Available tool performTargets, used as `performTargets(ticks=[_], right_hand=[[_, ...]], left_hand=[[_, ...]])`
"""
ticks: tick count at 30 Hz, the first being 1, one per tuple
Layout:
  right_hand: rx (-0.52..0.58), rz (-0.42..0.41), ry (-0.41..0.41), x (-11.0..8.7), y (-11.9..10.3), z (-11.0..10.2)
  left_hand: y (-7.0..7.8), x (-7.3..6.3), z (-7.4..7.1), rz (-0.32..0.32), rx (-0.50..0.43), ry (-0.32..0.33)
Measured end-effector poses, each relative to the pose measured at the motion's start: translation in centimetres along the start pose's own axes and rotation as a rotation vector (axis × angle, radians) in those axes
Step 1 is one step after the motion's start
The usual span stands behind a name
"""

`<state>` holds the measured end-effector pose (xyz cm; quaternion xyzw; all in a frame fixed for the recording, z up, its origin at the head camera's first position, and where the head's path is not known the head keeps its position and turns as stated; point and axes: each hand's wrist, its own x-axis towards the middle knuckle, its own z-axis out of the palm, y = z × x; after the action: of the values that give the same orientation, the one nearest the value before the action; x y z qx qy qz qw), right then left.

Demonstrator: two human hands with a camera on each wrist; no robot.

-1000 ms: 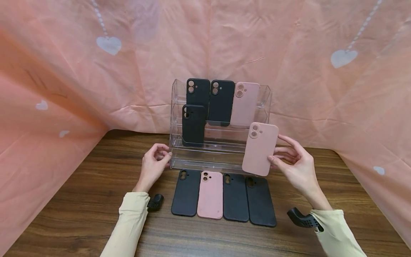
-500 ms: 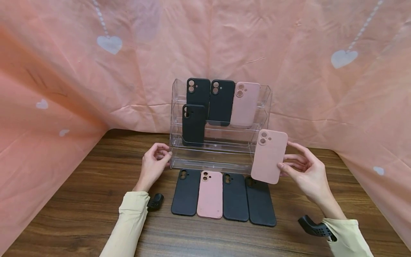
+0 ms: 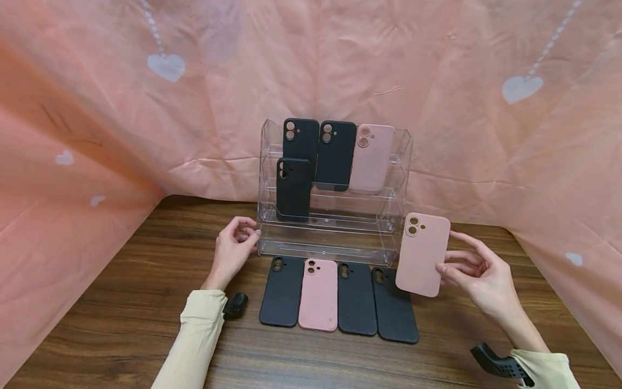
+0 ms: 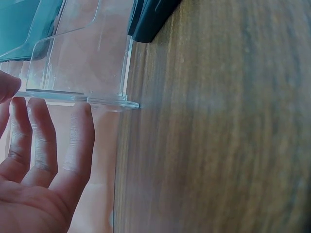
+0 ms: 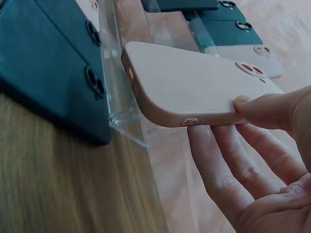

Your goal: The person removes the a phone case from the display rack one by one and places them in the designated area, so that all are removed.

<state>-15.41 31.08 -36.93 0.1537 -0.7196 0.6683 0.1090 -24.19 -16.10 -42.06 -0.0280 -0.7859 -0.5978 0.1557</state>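
My right hand (image 3: 486, 281) pinches a pale pink phone case (image 3: 424, 254) by its right edge, thumb on the back face and fingers behind. The case is upright, slightly tilted, right of the clear stepped display rack (image 3: 323, 251). In the right wrist view the thumb lies near the camera holes of the phone case (image 5: 189, 87). My left hand (image 3: 232, 248) holds the rack's left side; in the left wrist view its fingertips are at the edge of the clear panel (image 4: 73, 94). On the rack, the top tier bears two black cases (image 3: 336, 156) and a pink case (image 3: 373, 156); another black case (image 3: 293, 189) stands on the tier below.
Before the rack lies a row of cases on the wooden table (image 3: 301, 362): a black case (image 3: 282, 292), a pink case (image 3: 318, 297) and two more black cases (image 3: 357, 300). A pink curtain (image 3: 218, 108) with white hearts hangs behind and at both sides.
My right hand has carried the pink phone case to the right and down, away from the rack's right end. The left hand has stayed at the rack's left side.
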Motion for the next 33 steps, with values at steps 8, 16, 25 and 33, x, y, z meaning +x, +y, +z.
performTargets(ticks=[8,16,25,33], right_hand=[[0.027,0.031,-0.035,-1.3,0.9,-1.8],[-0.065,0.1,-0.119,-2.4,1.4,-3.4],[-0.044,0.189,-0.205,-3.5,2.1,-4.9],[-0.116,0.221,-0.215,-4.0,2.5,-5.2]], left_hand=[[0.1,-0.1,0.0,0.001,0.006,0.0],[0.2,-0.1,0.0,-0.013,0.001,-0.007],[0.2,-0.1,0.0,-0.01,0.006,-0.007],[0.2,-0.1,0.0,-0.01,0.007,-0.004]])
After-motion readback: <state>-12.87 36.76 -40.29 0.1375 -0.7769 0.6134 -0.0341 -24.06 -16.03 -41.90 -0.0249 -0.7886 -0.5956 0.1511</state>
